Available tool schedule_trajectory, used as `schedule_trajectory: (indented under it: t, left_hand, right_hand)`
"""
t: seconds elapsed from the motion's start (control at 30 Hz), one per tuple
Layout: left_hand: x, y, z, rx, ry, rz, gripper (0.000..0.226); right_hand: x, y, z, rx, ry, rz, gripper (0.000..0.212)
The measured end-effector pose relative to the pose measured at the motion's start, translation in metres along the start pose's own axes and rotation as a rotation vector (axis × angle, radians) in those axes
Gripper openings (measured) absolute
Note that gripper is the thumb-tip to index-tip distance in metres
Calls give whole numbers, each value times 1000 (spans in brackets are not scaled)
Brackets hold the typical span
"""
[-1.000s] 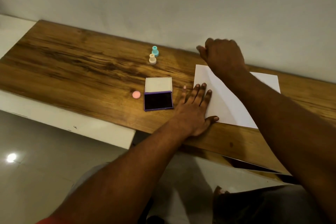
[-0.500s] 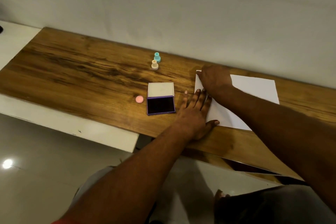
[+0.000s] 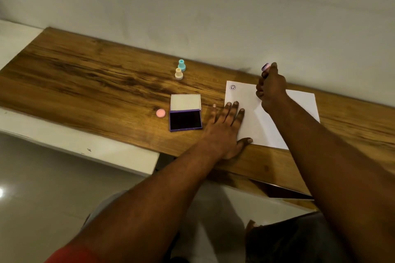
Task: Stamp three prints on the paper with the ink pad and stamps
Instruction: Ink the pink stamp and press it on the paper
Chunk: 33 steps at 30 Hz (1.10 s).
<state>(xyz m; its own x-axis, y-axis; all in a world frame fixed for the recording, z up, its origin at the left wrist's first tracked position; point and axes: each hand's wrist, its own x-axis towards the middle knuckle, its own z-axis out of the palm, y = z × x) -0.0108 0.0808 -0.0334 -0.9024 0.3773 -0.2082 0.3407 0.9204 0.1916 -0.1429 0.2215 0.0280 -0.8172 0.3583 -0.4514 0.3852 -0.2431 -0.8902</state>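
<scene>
A white paper (image 3: 245,100) lies on the wooden table (image 3: 106,91), with one round smiley print (image 3: 232,87) in its far left corner. My left hand (image 3: 226,128) lies flat on the paper's left edge, fingers spread. My right hand (image 3: 270,89) is raised above the paper's far edge, closed on a pink stamp (image 3: 265,67) whose inked face points up and left. The open purple ink pad (image 3: 185,120) sits left of my left hand, its white lid (image 3: 185,102) folded back. A teal stamp (image 3: 181,65) and a cream stamp (image 3: 178,73) stand upright behind the pad.
A small pink round cap (image 3: 160,113) lies left of the ink pad. The table runs along a pale wall (image 3: 213,17); its near edge is close to my left wrist. A white ledge (image 3: 74,145) sits below the table at the left, above a tiled floor.
My right hand pressed the stamp down on the paper's far left corner, then lifted up and to the right, uncovering a smiley print. My left hand stayed flat on the paper.
</scene>
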Motion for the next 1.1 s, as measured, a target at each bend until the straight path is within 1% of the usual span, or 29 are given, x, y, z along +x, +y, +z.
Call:
schedule_trajectory:
  t: [0.17, 0.3, 0.5, 0.53, 0.6, 0.73, 0.8, 0.83, 0.9, 1.0, 1.1]
  left_hand:
    - [3, -4, -2, 11, 17, 22, 97]
    - [1, -5, -2, -6, 19, 29, 99]
    - [-7, -17, -24, -7, 76, 29, 96]
    - [-10, -21, -31, -2, 112, 23, 94]
    - [-18, -32, -47, -21, 234, -6, 85]
    - [-46, -76, -76, -139, 533, -145, 44]
    - [-62, -104, -86, -142, 627, -256, 31]
    - [-69, -117, -89, -139, 632, -318, 28]
    - [-86, -144, -90, -165, 553, -434, 28]
    - [-107, -176, -83, -240, 380, -548, 40]
    - [-119, -189, -69, -247, 299, -597, 52]
  right_hand:
    - [-5, -4, 4, -85, -57, -83, 44]
    - [-11, -1, 6, -202, -80, -127, 39]
    - [-22, -5, 10, -331, -117, -315, 34]
    - [-25, -6, 12, -362, -134, -354, 36]
    - [-33, -9, 18, -422, -202, -436, 38]
    - [-59, -6, 42, -586, -360, -625, 34]
    - [-76, 0, 61, -720, -436, -750, 36]
    - [-83, 4, 70, -770, -476, -797, 38]
    - [-99, 13, 89, -843, -556, -858, 37]
    - [-116, 27, 110, -977, -686, -970, 29]
    - [-127, 38, 125, -1111, -777, -1016, 28]
